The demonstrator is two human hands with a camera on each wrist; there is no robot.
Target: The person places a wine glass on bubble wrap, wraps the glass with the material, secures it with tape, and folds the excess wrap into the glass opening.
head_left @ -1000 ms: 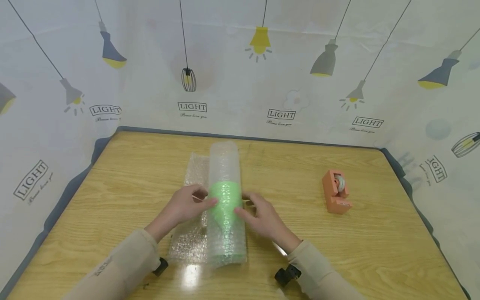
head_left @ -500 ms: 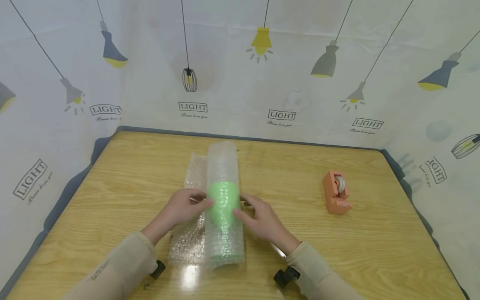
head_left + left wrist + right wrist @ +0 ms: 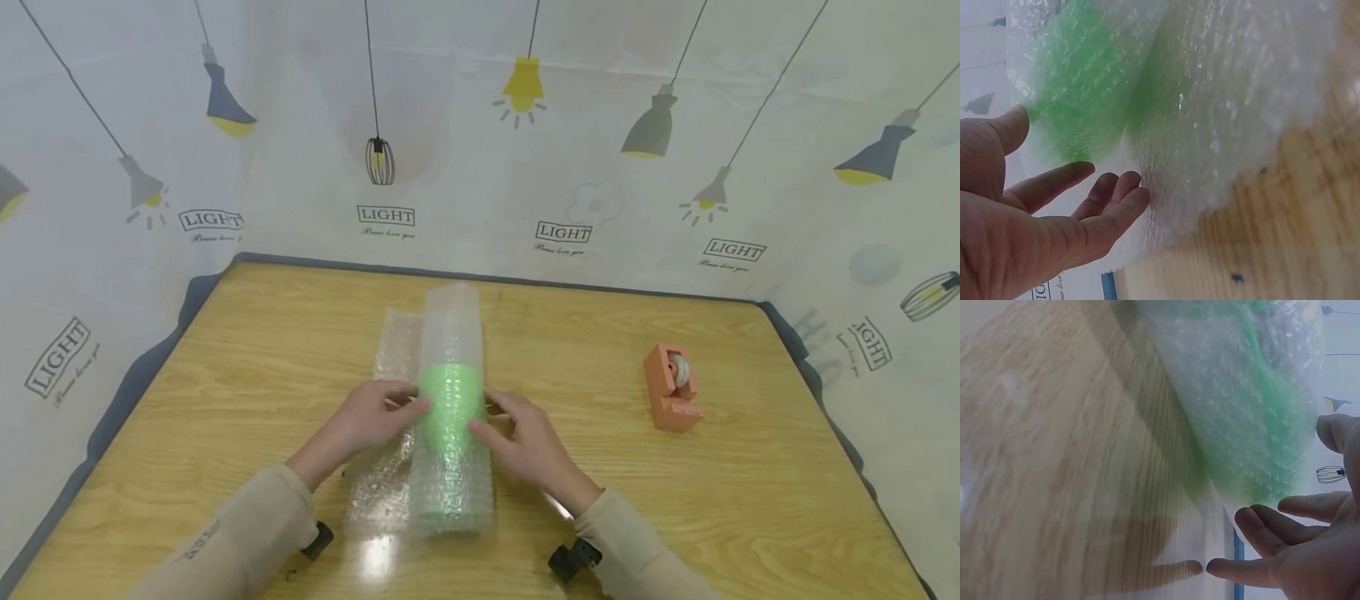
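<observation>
A bubble-wrap roll [image 3: 453,325] lies lengthwise on the table. Through its layers shows a green goblet-shaped object [image 3: 452,404], wide in the middle and tapering toward the near end. A loose flat flap of bubble wrap [image 3: 378,492] spreads out to the roll's left. My left hand [image 3: 378,414] touches the left side, thumb on top and fingers low, loosely bent in the left wrist view. On the right side, my right hand [image 3: 522,433] touches with its thumb and fingertips; in the right wrist view its fingers [image 3: 1272,531] are spread and nearly straight.
An orange tape dispenser [image 3: 671,387] with a tape roll stands on the right of the wooden table [image 3: 600,342]. A white curtain [image 3: 465,167] printed with lamps encloses the back and sides. Black wrist cameras [image 3: 573,560] hang below both sleeves.
The bubble-wrap roll shifts slightly left, then slightly back to the right, with both hands staying against its sides. The loose flap moves a little to the right.
</observation>
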